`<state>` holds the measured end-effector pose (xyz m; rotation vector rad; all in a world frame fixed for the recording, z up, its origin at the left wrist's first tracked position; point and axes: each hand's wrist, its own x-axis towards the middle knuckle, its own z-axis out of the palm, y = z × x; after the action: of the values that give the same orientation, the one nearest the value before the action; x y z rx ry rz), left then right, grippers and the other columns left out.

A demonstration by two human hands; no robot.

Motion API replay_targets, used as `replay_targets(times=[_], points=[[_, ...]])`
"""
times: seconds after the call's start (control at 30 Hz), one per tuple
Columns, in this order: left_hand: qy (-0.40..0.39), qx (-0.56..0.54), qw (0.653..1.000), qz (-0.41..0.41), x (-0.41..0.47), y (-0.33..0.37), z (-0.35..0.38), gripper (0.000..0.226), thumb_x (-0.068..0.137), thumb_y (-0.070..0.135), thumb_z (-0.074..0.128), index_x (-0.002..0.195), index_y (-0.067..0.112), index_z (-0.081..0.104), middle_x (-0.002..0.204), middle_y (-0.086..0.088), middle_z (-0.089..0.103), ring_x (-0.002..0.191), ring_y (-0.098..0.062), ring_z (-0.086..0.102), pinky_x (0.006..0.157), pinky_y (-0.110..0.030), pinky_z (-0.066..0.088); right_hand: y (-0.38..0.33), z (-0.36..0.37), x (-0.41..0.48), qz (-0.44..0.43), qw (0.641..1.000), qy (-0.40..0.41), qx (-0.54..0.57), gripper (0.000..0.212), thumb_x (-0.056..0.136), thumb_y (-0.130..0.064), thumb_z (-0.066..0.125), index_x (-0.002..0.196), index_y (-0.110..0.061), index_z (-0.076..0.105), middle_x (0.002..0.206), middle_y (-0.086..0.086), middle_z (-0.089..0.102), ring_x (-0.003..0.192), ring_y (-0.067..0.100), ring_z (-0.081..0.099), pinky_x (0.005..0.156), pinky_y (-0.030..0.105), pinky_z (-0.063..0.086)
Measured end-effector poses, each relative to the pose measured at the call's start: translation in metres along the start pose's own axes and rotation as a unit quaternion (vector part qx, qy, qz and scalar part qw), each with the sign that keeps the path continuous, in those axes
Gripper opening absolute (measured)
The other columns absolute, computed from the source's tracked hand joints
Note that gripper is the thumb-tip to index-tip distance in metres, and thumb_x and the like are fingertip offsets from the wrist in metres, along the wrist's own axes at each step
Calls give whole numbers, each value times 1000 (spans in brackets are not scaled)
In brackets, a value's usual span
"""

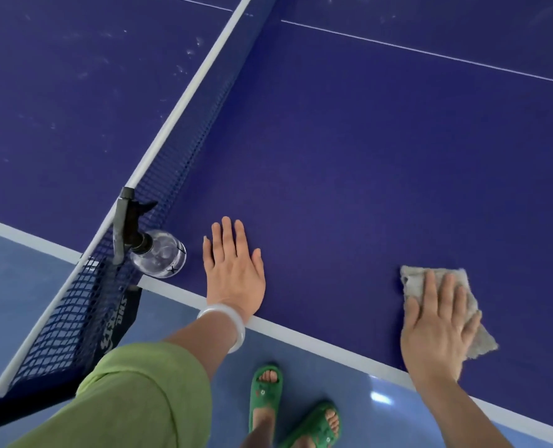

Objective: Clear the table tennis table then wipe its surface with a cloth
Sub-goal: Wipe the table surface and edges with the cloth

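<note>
One cloth, pinned flat

Grey cloth (414, 279) lies under the right hand (437, 324) — fingers straight, pressing it onto the table (349, 156) by its edge. Left hand (233, 270) rests spread, well aside — past it, a spray bottle (158, 253) by the net (178, 150).

White "DHS" lettering, on the dark net end band (118, 318)

Sports room: table tennis table (365, 156), net (184, 130).

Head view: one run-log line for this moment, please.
stage: wipe | right hand: pressing cloth flat | left hand: flat on table | spray bottle: on table by net
</note>
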<state>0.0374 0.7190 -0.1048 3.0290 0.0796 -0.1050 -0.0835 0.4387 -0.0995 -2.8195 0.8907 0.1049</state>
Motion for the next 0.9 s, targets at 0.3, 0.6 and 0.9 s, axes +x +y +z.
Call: replay_targets(times=[0.3, 0.6, 0.9], points=[[-18, -4, 1000, 20, -1, -2, -1, 65, 101, 40, 23, 156, 6, 11, 163, -15, 8, 151, -32, 4, 123, -49, 2, -83, 17, -31, -74, 997, -21, -22, 62, 100, -46, 8, 156, -22, 9, 165, 6, 5, 152, 24, -2, 123, 53, 2], [-13, -81, 976, 204, -33, 78, -16, 63, 101, 37, 38, 154, 7, 20, 162, -18, 14, 151, -32, 8, 123, -45, 5, -51, 7, -28, -153, 988, -23, -23, 58, 102, -43, 18, 157, -23, 17, 165, 1, 10, 152, 22, 6, 119, 50, 7], [-120, 47, 965, 230, -68, 150, 15, 88, 78, 70, -22, 146, 15, -30, 155, -22, -28, 143, -43, -27, 117, -59, -12, 150, -29, -23, 201, 978, 47, 25, 53, 105, -44, 19, 155, -31, 10, 165, -2, 6, 152, 16, -1, 122, 48, 0]])
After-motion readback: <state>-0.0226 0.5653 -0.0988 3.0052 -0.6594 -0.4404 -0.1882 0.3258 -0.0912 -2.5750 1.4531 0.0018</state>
